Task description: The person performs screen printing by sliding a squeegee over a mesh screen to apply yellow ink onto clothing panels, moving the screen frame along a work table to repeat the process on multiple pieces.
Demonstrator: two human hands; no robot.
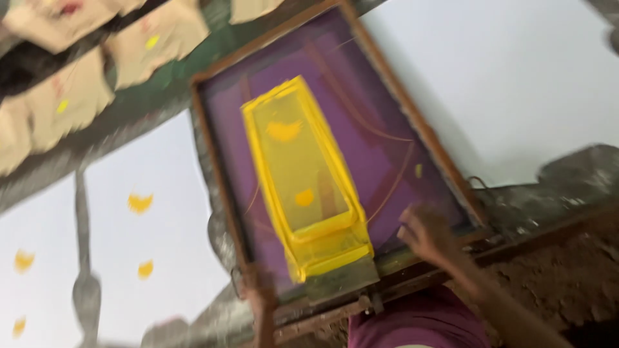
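Observation:
A wooden-framed printing screen (219, 193) with a purple mesh lies tilted across a long table. A yellow ink-stained panel (300, 174) fills the middle of the mesh. My left hand (260, 290) grips the frame's near left corner. My right hand (425, 233) rests on the near edge of the frame at its right side. The picture is blurred, so finger detail is unclear.
White cloth (155, 232) with yellow printed marks lies left of the screen, and plain white cloth (516, 84) to its right. Tan printed pieces (64, 96) lie at the upper left. A dark, stained table edge (554, 258) runs along the near right.

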